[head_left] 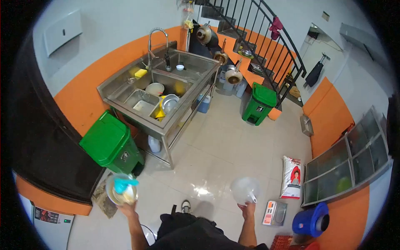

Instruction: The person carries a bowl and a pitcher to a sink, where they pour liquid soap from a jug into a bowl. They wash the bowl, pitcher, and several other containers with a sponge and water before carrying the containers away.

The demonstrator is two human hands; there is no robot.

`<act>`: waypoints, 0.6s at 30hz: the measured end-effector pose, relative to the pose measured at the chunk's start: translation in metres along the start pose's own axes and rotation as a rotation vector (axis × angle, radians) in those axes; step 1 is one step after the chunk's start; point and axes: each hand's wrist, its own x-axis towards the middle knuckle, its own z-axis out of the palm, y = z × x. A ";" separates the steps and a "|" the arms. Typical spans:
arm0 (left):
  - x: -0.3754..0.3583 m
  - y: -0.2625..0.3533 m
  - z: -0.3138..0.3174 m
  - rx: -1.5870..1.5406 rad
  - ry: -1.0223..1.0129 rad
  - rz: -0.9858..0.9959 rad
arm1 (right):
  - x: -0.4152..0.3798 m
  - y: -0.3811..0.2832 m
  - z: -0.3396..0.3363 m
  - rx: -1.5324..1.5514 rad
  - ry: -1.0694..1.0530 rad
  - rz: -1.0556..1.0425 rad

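My left hand is closed on the rim of a clear round bowl, held out at the left over the floor. A turquoise plastic piece lies in it, with something white and yellowish below that I cannot make out. On the right, my right hand grips a translucent round bowl-like vessel. A short white handle or utensil shows at its edge, close to my fingers. Nothing can be seen inside this vessel.
A steel sink with bowls, a yellow sponge and a tall faucet stands ahead. Green bins flank it. To my right are a printed sack, a scale and a blue bucket.
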 end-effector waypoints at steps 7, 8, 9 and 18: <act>0.017 0.142 0.308 -0.166 -0.096 0.032 | 0.127 -0.061 0.106 0.063 0.052 0.156; 0.024 0.140 0.342 -0.147 -0.174 0.013 | 0.154 -0.062 0.114 0.059 0.048 0.161; 0.025 0.135 0.366 -0.131 -0.254 -0.008 | 0.173 -0.061 0.117 -0.015 0.079 0.190; 0.001 0.125 0.675 -0.199 -0.324 -0.123 | 0.493 -0.195 0.287 -0.358 -0.056 0.129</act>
